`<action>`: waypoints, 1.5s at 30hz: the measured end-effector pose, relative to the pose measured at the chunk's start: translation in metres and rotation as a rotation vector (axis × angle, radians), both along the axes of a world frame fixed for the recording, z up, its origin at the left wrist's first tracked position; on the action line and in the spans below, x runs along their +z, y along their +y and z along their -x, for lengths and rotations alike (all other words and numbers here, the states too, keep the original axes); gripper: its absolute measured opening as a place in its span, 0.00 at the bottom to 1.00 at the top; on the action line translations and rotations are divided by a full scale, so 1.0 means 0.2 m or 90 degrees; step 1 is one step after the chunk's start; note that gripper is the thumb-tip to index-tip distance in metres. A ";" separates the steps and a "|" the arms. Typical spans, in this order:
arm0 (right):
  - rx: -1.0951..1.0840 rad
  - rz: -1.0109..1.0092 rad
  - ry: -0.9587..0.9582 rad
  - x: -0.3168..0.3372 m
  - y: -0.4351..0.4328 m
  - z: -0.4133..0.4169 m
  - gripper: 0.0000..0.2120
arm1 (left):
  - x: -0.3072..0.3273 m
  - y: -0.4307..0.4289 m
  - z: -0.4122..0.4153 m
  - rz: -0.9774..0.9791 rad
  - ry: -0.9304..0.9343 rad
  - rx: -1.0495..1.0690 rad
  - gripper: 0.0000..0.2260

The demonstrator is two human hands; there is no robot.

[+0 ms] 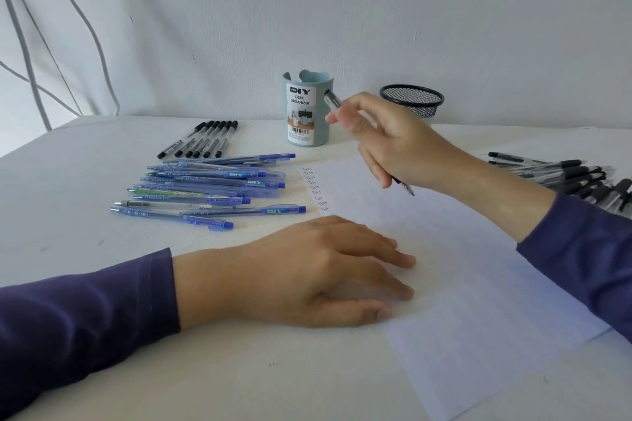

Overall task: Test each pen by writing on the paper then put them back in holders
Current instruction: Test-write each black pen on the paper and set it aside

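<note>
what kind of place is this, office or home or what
Likely a makeshift desk or home workspace: a white cloth-covered table, a creased white fabric backdrop and stationery: a pale blue cylindrical desk organizer and a black wire-mesh cup.

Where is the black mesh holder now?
In the head view, the black mesh holder stands at the back of the table, right of the DIY desk organizer, behind the right hand.

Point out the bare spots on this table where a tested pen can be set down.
Bare: the table between the left hand and the near edge, and the strip left of the blue pens. The paper is blank right of that hand. Crowded: blue pens, the black capped row, the black pile at right.
</note>
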State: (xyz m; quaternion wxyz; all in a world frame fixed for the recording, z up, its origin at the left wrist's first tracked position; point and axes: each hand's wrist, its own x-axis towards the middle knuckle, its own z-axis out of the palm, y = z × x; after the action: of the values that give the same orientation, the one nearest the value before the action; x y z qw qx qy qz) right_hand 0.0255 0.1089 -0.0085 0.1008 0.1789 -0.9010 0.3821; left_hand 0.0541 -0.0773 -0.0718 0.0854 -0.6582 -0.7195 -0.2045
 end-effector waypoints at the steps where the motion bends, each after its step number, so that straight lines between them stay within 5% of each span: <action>1: 0.003 -0.044 0.039 0.00 0.02 0.01 0.15 | 0.00 -0.01 0.01 -0.017 0.041 0.016 0.12; 4: 0.019 -0.190 0.122 -0.03 0.09 0.08 0.12 | 0.03 -0.02 0.05 -0.097 0.126 0.069 0.11; 8: 0.025 -0.339 0.031 -0.13 0.15 0.14 0.12 | 0.07 -0.06 0.23 -0.184 0.143 0.251 0.11; 12: 0.053 -0.391 0.051 -0.16 0.16 0.14 0.16 | 0.08 -0.13 0.40 -0.110 0.049 0.396 0.19; 16: 0.042 -0.583 0.037 -0.17 0.15 0.13 0.20 | 0.12 -0.13 0.45 0.010 0.043 0.457 0.27; 19: 0.022 -0.522 -0.096 -0.10 0.16 0.11 0.21 | 0.13 -0.07 0.47 0.103 0.011 0.454 0.34; 23: -0.073 -0.375 -0.116 0.06 0.27 0.09 0.17 | 0.13 0.03 0.45 0.120 -0.048 0.398 0.31; 29: -0.399 -0.534 -0.170 0.13 0.58 0.13 0.12 | 0.12 0.14 0.44 0.079 -0.017 0.346 0.13; 35: -0.496 -0.624 -0.307 0.04 0.73 0.16 0.09 | 0.10 0.17 0.44 0.069 0.020 0.343 0.14; 45: -0.466 -0.651 -0.329 0.04 0.73 0.18 0.08 | 0.33 0.04 0.54 -0.259 -0.014 0.464 0.08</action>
State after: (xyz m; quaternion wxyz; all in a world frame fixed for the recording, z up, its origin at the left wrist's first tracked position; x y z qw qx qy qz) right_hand -0.0097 0.2547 -0.0005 -0.0926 -0.2093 -0.9660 -0.1202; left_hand -0.0546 -0.0697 -0.0060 0.2728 -0.3283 -0.8512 -0.3054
